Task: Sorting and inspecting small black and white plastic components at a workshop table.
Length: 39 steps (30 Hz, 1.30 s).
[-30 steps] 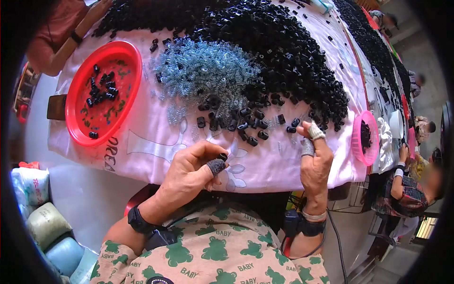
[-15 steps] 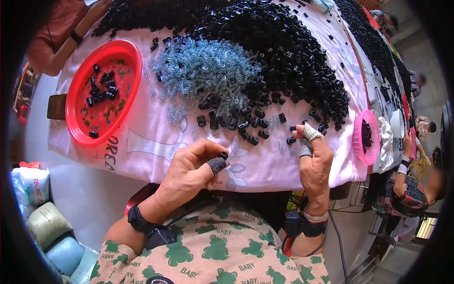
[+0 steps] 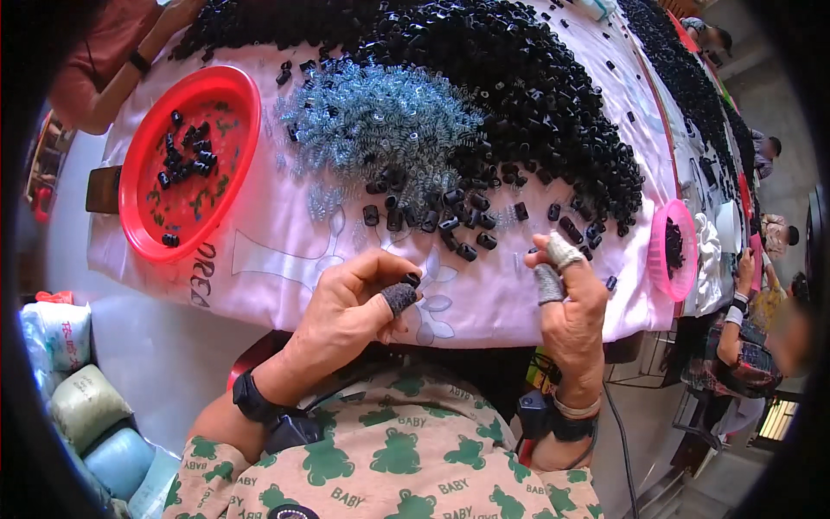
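My left hand (image 3: pixel 350 303), a dark grey cover on its thumb, pinches a small black plastic barrel (image 3: pixel 411 279) above the cloth's near edge. To its right, my right hand (image 3: pixel 572 298) wears light grey covers on its thumb and a finger. Those fingertips are drawn together; anything between them is too small to make out. Ahead of both hands, loose black barrels (image 3: pixel 466 252) lie in front of a heap of clear coil springs (image 3: pixel 380 117). A large pile of black barrels (image 3: pixel 553 112) spreads behind and to the right of the springs.
A red plastic tray (image 3: pixel 246 164) with several black pieces stands at the left. On the right sits a pink basket (image 3: pixel 690 251) holding small dark parts. The printed pink cloth (image 3: pixel 268 298) covers the table. Other people sit along the table, one arm (image 3: pixel 121 82) showing at far left.
My right hand has drawn slightly nearer from the loose barrels, its fingertips closer together. My left hand stays nearly in place with its barrel.
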### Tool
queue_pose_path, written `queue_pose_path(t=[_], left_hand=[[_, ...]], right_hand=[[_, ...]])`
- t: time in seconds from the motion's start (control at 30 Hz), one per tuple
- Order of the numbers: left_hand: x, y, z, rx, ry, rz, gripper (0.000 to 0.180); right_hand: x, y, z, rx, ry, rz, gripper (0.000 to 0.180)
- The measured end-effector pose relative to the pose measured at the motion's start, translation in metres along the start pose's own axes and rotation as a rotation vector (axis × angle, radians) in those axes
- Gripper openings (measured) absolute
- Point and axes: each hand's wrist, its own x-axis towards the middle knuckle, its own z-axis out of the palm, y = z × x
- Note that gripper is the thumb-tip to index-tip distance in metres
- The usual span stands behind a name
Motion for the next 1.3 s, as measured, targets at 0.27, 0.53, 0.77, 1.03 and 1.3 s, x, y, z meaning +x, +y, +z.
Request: queue_pose_path(t=[0.27,0.53,0.77,1.03,1.3], left_hand=[[-0.002,0.002,0.005,-0.010,-0.002,0.023,0.018],[-0.007,-0.003,0.003,-0.034,-0.052,0.083,0.022],[-0.007,-0.006,0.006,-0.036,-0.126,0.058,0.022],[-0.009,-0.009,0.008,-0.072,-0.160,0.069,0.022],[-0.010,-0.002,0.008,-0.037,-0.220,-0.023,0.027]], right_hand=[[0.000,-0.001,0.014,-0.536,-0.043,-0.267,0.029],[-0.005,-0.010,0.024,-0.630,-0.105,-0.214,0.028],[-0.008,-0.008,0.026,-0.561,-0.148,-0.206,0.030],[-0.009,-0.023,0.023,-0.129,-0.126,-0.057,0.020],[-0.017,-0.029,0.037,0.894,-0.259,0.416,0.025]])
